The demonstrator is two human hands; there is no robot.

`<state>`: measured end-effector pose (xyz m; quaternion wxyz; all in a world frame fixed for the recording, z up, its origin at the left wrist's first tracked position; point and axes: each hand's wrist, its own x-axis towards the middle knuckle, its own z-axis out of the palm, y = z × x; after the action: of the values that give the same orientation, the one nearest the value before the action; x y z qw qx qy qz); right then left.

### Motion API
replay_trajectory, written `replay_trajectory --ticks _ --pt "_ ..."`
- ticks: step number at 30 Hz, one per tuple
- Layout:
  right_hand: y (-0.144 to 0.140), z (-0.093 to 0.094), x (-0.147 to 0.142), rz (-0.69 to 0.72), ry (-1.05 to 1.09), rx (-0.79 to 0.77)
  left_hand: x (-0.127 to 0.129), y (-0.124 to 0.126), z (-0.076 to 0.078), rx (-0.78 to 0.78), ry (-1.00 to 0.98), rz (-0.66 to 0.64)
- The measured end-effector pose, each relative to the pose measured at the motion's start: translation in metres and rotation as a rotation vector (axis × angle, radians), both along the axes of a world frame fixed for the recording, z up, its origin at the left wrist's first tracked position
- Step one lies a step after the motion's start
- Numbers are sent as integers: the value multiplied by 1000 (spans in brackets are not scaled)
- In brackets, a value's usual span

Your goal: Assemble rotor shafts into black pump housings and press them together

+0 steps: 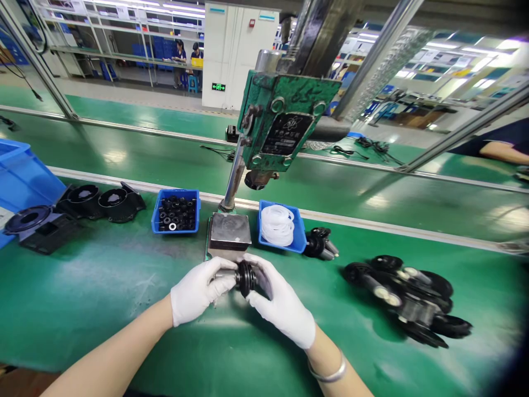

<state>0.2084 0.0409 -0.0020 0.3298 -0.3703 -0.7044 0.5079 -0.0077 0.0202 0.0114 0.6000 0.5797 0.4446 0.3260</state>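
Note:
Both of my hands wear white gloves and meet in front of the green bench press [285, 121]. Fingers of my left hand [204, 289] are closed round the metal shaft end of a black ribbed part with a metal shaft [246, 278]. My right hand [281, 303] grips the black ribbed end from the other side, thumb below and fingers above. The part lies roughly sideways, just in front of the press's metal base block [230, 229]. Some of its right end is hidden behind my right fingers.
A blue bin [156, 220] of small black rings stands left of the press, a blue bin [301, 242] of white rings right. Black housings [118, 204] and a large blue crate [28, 171] sit left. Several black-and-metal parts [413, 303] lie right. A person's arm [502, 151] shows far right.

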Motion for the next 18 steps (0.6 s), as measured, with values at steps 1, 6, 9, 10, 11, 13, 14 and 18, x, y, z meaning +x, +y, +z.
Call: replay_trajectory --ticks 1,6,9,10,11,13,14,18 --pt "0 -1 1 0 -11 -17 0 0 -1 0 -9 1" --pt "2 1 3 50 -2 -152 0 1 -2 -7 10 20" --pt "2 7 0 101 35 -265 1 2 1 -6 30 55" --pt "2 8 0 109 45 -292 1 3 2 -7 26 64" --pt "2 9 -1 113 54 -311 1 3 3 -8 19 70" --pt "2 11 -2 121 66 -328 0 3 5 -9 7 74" --pt "2 12 -2 130 69 -329 0 3 5 -12 7 78" --pt "3 11 -1 157 66 -331 -1 4 2 -30 -4 101"
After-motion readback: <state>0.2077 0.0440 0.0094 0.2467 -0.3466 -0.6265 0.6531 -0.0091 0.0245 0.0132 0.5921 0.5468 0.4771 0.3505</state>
